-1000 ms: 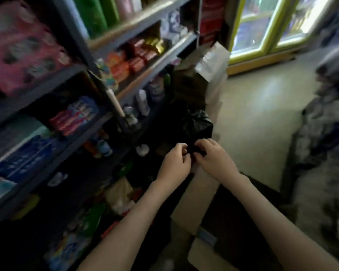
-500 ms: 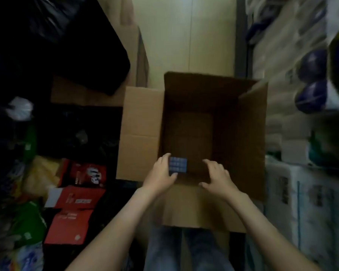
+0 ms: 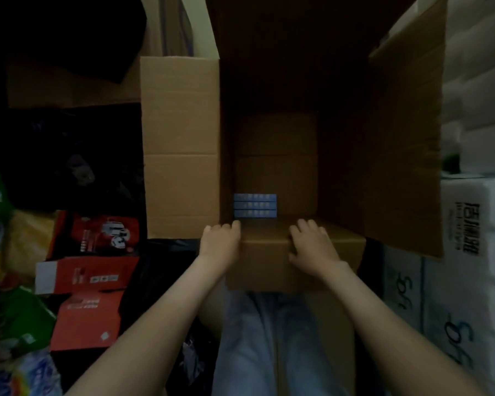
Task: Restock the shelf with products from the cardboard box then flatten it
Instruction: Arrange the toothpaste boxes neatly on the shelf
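An open brown cardboard box (image 3: 180, 144) stands in front of me with its flaps spread out. Deep inside, against the near left corner, lies a small stack of blue product packs (image 3: 255, 206). My left hand (image 3: 220, 242) rests on the near flap at the box's left corner, fingers curled over the fold, just below the blue packs. My right hand (image 3: 312, 247) lies on the same near flap to the right, fingers spread and lightly bent. Neither hand holds a product.
Red flattened cartons (image 3: 89, 270) and colourful packets (image 3: 9, 324) lie on the floor at left. White wrapped bulk packs (image 3: 469, 267) are stacked at right. A black bag (image 3: 69, 38) sits on another box at the upper left. My legs in jeans (image 3: 269, 347) are below the box.
The view swung from the shelves down to the open box. Since half a second ago the box looms closer and both hands have settled on the near flap; the left hand no longer touches the blue packs.
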`<state>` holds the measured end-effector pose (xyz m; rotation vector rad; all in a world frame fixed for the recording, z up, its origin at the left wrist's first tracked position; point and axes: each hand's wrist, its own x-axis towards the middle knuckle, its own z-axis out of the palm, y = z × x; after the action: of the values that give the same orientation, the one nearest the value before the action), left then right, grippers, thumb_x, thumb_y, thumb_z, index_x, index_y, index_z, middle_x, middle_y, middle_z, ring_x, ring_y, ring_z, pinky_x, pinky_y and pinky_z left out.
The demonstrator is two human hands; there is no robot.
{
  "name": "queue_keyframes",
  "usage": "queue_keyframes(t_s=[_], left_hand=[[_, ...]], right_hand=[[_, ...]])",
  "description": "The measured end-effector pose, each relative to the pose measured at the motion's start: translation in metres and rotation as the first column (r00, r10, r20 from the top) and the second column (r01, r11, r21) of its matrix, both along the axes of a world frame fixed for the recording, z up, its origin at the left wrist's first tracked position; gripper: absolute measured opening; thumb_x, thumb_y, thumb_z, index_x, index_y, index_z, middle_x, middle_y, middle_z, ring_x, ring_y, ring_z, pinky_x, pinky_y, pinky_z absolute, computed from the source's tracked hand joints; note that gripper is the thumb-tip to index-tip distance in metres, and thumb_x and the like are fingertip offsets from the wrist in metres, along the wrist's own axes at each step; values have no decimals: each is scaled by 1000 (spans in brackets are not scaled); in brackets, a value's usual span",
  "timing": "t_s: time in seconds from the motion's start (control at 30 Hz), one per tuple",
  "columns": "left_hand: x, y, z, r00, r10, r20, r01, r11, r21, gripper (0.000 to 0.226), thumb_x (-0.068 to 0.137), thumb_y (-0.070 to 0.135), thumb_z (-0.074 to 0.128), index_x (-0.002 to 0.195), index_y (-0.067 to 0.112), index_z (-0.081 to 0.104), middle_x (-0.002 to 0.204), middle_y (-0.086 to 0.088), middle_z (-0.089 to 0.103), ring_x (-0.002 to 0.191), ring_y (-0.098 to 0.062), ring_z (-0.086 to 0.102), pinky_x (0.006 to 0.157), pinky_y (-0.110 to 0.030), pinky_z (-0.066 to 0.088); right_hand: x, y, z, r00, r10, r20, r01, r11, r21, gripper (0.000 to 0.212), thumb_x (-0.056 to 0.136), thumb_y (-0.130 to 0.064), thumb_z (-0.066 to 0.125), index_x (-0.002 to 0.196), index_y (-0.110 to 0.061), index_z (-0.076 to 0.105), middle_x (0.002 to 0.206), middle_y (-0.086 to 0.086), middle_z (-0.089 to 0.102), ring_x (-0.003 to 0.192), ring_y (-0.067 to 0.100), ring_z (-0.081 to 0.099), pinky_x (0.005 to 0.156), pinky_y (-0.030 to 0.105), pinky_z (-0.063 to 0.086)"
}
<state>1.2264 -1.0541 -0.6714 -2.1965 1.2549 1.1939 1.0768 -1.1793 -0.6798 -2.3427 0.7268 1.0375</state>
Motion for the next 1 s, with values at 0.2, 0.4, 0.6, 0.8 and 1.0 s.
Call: queue_keyframes(t_s=[0.2, 0.4, 0.6, 0.8, 1.0], left_hand=[[3, -41, -39, 966, 253, -58, -259, 929, -263, 49, 94, 35, 48, 138, 16, 39, 128, -7, 53, 116, -25, 47, 93, -36, 41], [28, -97, -113, 947, 322, -9, -318, 930, -185, 75, 90, 33, 59, 149, 14, 16, 146, -11, 32, 133, -30, 32, 109, -42, 28], [44, -133, -180, 944, 319, 83, -320, 947, 4, 106, 81, 16, 70, 150, 15, -11, 155, -16, 6, 141, -32, 15, 115, -46, 18], [68, -140, -224, 953, 289, 92, -296, 953, 63, 99, 87, 19, 62, 149, 15, -15, 157, -17, -6, 143, -33, 6, 115, -44, 15], [73, -136, -226, 953, 299, 55, -298, 954, -24, 84, 91, 16, 54, 150, 12, -7, 156, -19, -2, 142, -34, 9, 113, -42, 18]], right_hand=[[23, -23, -28, 984, 101, -147, -70, 976, 207, 67, 82, -36, 67, 140, -22, 36, 143, 3, 37, 130, 22, 35, 110, 37, 29], [62, -77, -81, 974, -209, -91, 227, 933, 281, 75, 86, -45, 63, 147, -19, 27, 150, 6, 31, 136, 23, 30, 108, 32, 28], [101, -93, -215, 962, 258, -86, -251, 964, 90, 79, 92, -17, 57, 151, -9, 6, 155, 13, 16, 141, 30, 20, 114, 41, 23], [117, -62, -305, 772, 627, -99, -619, 778, 106, 97, 86, -46, 62, 151, -9, 0, 157, 15, 10, 141, 32, 19, 115, 46, 20], [114, -76, -314, 942, 332, -36, -318, 924, 211, 79, 81, -30, 72, 142, -3, 30, 144, 17, 37, 128, 33, 39, 107, 36, 32]])
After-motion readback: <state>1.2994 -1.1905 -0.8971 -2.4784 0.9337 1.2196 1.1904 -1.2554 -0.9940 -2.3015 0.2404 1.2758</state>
